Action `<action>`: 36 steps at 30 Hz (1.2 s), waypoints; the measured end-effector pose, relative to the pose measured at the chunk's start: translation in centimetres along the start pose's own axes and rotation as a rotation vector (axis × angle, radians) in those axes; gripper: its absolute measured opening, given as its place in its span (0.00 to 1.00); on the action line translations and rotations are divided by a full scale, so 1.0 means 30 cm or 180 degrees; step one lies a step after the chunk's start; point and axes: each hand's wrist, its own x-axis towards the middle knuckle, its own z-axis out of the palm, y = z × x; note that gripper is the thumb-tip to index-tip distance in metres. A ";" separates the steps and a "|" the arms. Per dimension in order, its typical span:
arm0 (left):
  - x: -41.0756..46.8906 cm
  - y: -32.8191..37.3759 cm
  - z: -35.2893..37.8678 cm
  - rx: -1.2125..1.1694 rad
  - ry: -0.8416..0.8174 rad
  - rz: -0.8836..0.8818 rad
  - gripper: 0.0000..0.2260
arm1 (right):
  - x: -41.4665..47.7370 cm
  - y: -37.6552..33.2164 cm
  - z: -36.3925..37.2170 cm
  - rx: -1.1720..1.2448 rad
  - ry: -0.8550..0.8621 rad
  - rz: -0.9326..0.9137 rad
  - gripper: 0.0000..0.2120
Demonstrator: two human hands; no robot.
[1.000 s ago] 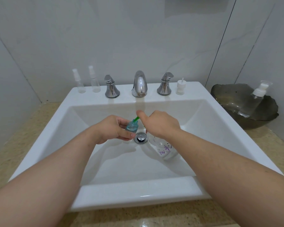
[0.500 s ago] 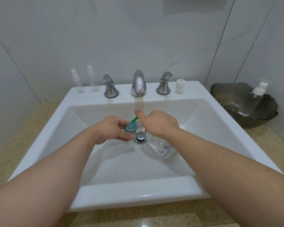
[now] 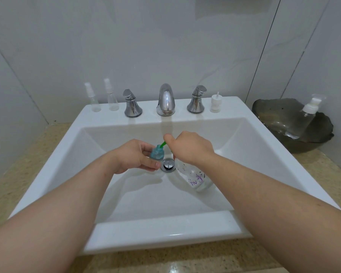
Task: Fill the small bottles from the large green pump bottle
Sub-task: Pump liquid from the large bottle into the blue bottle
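Over the sink basin (image 3: 126,194), my left hand (image 3: 135,156) holds a small bluish bottle (image 3: 157,153) by its body, its open neck up. My right hand (image 3: 189,147) grips the top of the large pump bottle (image 3: 195,177), a clear body with purple writing, tilted in the basin. Its green nozzle (image 3: 163,144) points into the small bottle's neck. The pump head is hidden under my right hand. Two small clear spray bottles (image 3: 94,99) (image 3: 111,97) stand on the back left ledge. A white spray cap (image 3: 215,104) stands on the back right ledge.
A chrome faucet (image 3: 165,100) and two handles (image 3: 132,104) (image 3: 196,100) line the back ledge. The drain (image 3: 168,165) sits between my hands. A dark bowl (image 3: 311,138) on the right counter holds a clear pump bottle (image 3: 301,119). Speckled counter surrounds the sink.
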 end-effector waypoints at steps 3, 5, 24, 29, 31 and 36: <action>0.002 -0.004 -0.001 0.0011 -0.0078 -0.0041 0.16 | -0.002 -0.002 -0.004 -0.0008 -0.0007 -0.0012 0.28; 0.002 -0.004 -0.001 0.0016 -0.0095 -0.0064 0.16 | -0.005 -0.001 -0.004 -0.0014 -0.0017 -0.0018 0.27; 0.004 -0.004 0.000 -0.0041 -0.0175 -0.0175 0.16 | -0.012 -0.007 -0.003 0.0019 0.0014 -0.0016 0.29; 0.006 -0.003 0.001 -0.0029 -0.0214 -0.0172 0.15 | -0.015 -0.007 -0.005 0.0005 0.0035 -0.0062 0.29; 0.006 -0.002 0.001 -0.0034 -0.0214 -0.0165 0.15 | -0.016 -0.007 -0.005 0.0006 0.0039 -0.0072 0.29; 0.003 -0.003 0.002 -0.0038 -0.0223 -0.0163 0.15 | -0.015 -0.007 -0.007 -0.0001 0.0048 -0.0104 0.28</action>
